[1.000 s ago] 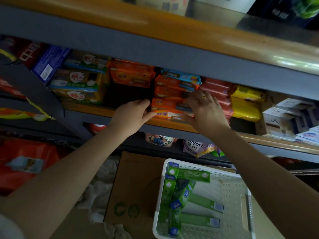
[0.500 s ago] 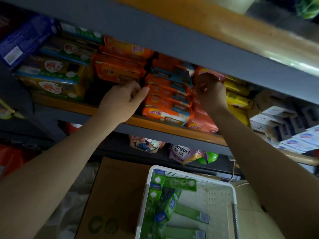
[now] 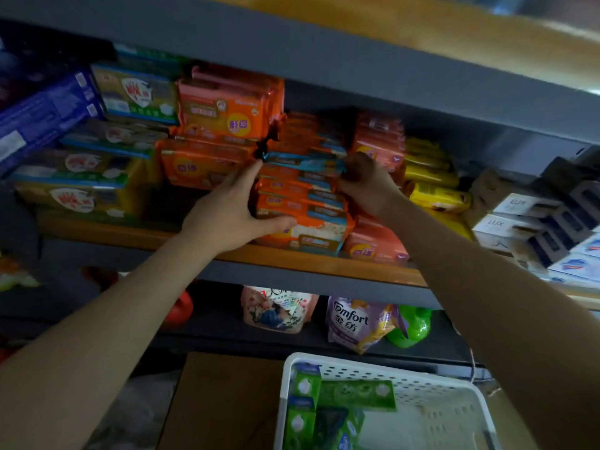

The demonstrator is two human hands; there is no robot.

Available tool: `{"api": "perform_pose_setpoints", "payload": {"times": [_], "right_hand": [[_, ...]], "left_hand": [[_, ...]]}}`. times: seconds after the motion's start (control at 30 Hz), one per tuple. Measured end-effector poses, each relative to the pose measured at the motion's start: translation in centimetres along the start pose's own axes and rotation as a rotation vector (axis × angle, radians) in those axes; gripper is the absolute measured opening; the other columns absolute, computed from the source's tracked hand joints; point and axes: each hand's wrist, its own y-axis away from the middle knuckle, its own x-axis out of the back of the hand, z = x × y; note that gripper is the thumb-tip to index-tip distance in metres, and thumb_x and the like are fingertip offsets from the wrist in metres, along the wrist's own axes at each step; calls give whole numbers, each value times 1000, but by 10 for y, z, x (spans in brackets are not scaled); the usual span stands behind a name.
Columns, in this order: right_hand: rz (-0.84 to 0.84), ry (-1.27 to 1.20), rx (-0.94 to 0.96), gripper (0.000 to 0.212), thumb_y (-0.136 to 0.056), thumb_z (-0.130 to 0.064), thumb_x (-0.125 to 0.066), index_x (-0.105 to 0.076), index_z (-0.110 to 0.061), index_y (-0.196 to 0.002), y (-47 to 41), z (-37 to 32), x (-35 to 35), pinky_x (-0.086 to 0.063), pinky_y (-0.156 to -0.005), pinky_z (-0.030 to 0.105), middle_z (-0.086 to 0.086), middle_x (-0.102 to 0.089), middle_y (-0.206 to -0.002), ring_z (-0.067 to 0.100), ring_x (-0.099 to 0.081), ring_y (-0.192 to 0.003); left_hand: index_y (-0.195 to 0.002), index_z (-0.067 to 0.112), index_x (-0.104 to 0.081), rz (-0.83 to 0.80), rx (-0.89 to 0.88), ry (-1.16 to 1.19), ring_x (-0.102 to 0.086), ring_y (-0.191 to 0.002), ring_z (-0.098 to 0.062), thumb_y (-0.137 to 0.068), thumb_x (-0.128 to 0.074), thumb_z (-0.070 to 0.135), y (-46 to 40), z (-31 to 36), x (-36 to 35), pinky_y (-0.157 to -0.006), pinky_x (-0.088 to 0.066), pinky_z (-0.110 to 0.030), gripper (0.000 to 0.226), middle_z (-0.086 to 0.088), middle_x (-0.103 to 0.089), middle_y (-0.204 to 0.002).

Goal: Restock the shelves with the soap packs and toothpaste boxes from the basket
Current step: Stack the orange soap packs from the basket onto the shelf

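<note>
Head view. Both arms reach up to the wooden shelf, where a stack of orange soap packs stands in the middle, blue-striped edges facing out.

Left hand: fingers spread fairly wide against the left side of the stack, forefinger pointing up along it toward the top pack, thumb stretched out across the front of the bottom pack. It touches the stack and steadies it; fingers mostly straight.

Right hand: fingers curled, pinching the right end of the blue-edged pack that lies on top of the stack. Fingertips are partly in shadow.

Around the stack: larger orange packs piled to the left, yellow-and-green packs further left, pink-orange packs just to the right, yellow packs beyond those, white boxes at far right.

Lower shelf: a floral pouch, a purple Comfort pouch, a green bottle.

Bottom of frame: white perforated basket on a cardboard box, holding green toothpaste boxes heaped at its left side. No soap packs visible in the basket.
</note>
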Motion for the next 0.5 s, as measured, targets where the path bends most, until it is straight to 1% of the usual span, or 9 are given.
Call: {"api": "perform_pose_setpoints", "payload": {"times": [0.13,0.17,0.2,0.27,0.33,0.37,0.43,0.47,0.5], "right_hand": [[-27,-362,41,29,-89,-12,-60,-49,-7,-116,4,-4,5,-50,-85,27,6,-60,-112,14,-58,-101],[15,-356,92,31,-91,-16,-58,-49,-6,-119,2,-9,5,-49,-87,29,7,-59,-114,16,-57,-103],[73,-269,164,35,-92,-22,-55,-49,-7,-123,0,-16,6,-47,-93,32,9,-58,-118,20,-56,-109],[206,53,315,39,-94,-26,-48,-50,-13,-130,-2,-36,4,-41,-101,38,16,-52,-129,32,-47,-121],[298,406,473,39,-95,-26,-43,-52,-18,-131,3,-62,-2,-44,-91,48,22,-50,-129,44,-42,-122],[264,559,544,39,-94,-30,-40,-54,-20,-130,4,-72,-5,-46,-87,50,23,-50,-128,46,-42,-121],[44,794,561,40,-94,-35,-38,-53,-25,-130,-2,-86,-12,-42,-94,47,18,-44,-136,39,-36,-129],[-75,807,537,39,-94,-34,-43,-52,-26,-131,-7,-87,-15,-38,-99,43,14,-43,-139,35,-33,-132],[-157,722,515,40,-92,-30,-51,-52,-24,-132,-12,-86,-17,-36,-102,38,11,-45,-140,32,-36,-132]], "left_hand": [[-146,33,-12,-18,-15,-12,-35,-134,-24,-63,-62,68,0,-4,0,-104,-39,-43,103,1,-26,-152],[-145,35,-12,-26,-28,-12,-37,-133,-24,-63,-61,68,0,-4,0,-103,-40,-43,101,1,-28,-152],[-145,36,-12,-32,-39,-17,-37,-132,-23,-65,-61,67,1,-5,-1,-103,-40,-42,99,2,-28,-151],[-146,37,-11,-27,-53,-32,-35,-134,-23,-70,-61,63,3,-5,-1,-103,-38,-41,94,2,-27,-152],[-146,37,-9,-34,-68,-37,-35,-134,-23,-72,-59,62,4,-6,0,-104,-39,-40,93,4,-26,-153],[-146,37,-7,-45,-67,-34,-37,-134,-22,-72,-59,63,4,-8,-1,-104,-40,-41,95,3,-26,-154],[-147,33,-6,-61,-46,-25,-39,-133,-22,-69,-60,67,3,-11,1,-104,-40,-42,101,2,-28,-153],[-147,31,-8,-69,-39,-26,-39,-133,-22,-67,-60,70,3,-12,1,-104,-41,-42,102,1,-30,-152],[-146,30,-12,-73,-41,-33,-41,-131,-22,-66,-59,71,4,-13,2,-103,-41,-41,102,2,-33,-150]]}}
